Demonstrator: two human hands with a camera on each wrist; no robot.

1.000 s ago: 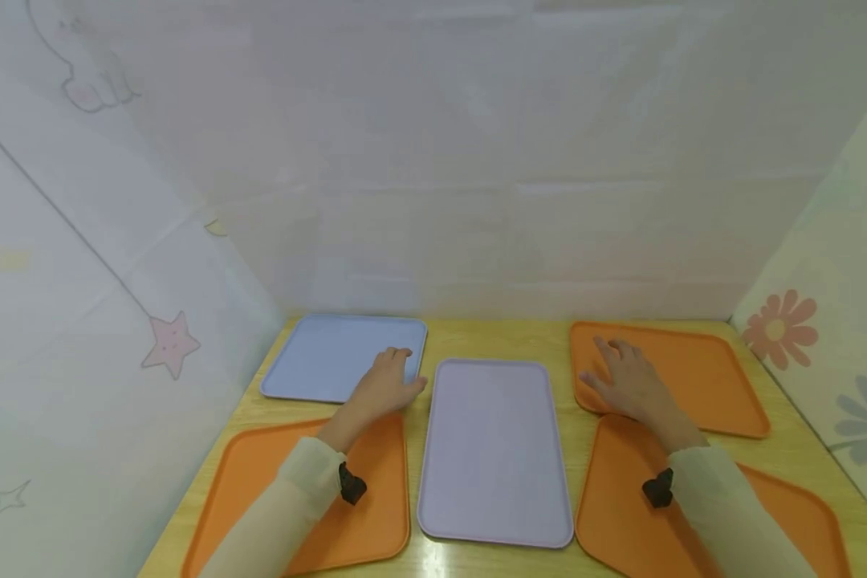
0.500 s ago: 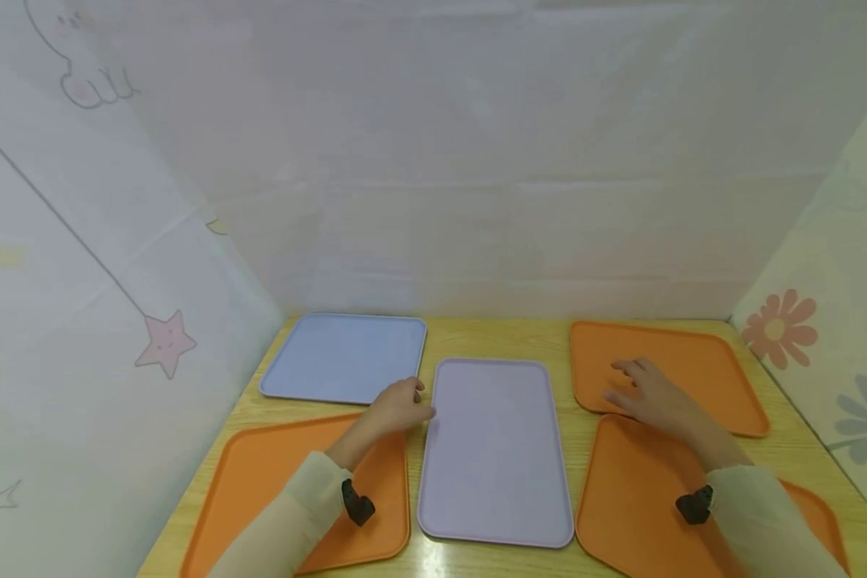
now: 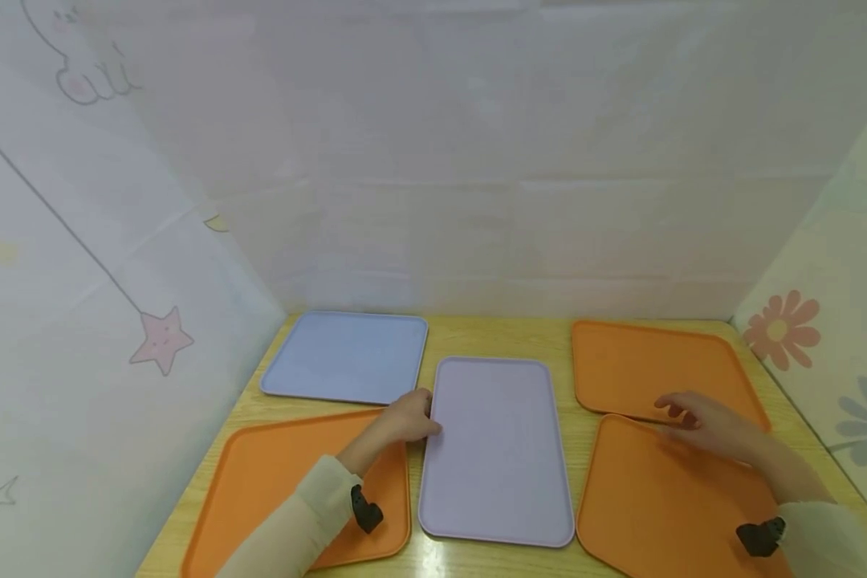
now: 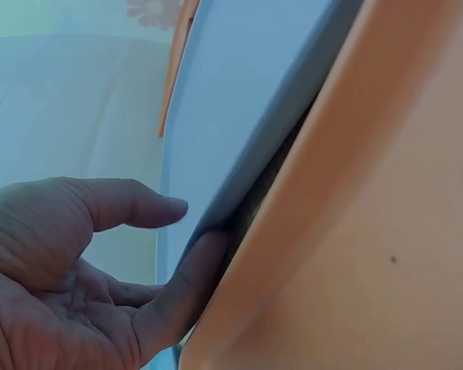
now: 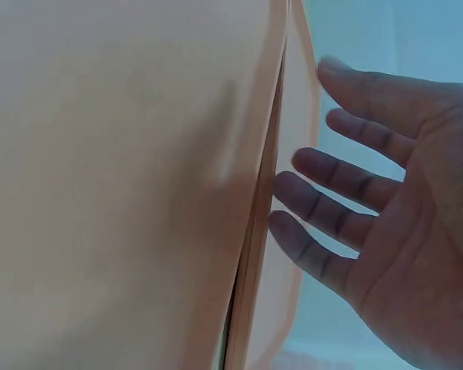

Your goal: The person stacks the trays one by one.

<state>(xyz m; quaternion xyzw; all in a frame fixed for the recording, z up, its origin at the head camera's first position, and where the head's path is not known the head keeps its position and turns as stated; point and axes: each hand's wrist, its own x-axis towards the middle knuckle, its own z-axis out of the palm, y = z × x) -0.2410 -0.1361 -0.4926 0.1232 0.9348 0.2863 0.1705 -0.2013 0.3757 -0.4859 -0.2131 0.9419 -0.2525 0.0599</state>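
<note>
Lavender tray (image 3: 498, 457) touches left hand (image 3: 409, 416) while right hand (image 3: 715, 427) hovers, both hands' fingers parted.

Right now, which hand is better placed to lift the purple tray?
Probably the left hand: its thumb extends over the purple tray, a finger at its rim. The right hand is farther off, by an orange tray.

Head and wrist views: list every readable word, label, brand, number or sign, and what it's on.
None readable.
Pale purple rectangular tray, light blue rectangular tray, three flat orange trays: no lettering visible.
Small black devices at the cuffs: any marking too small to read.
White patterned walls: drawings only.
</note>
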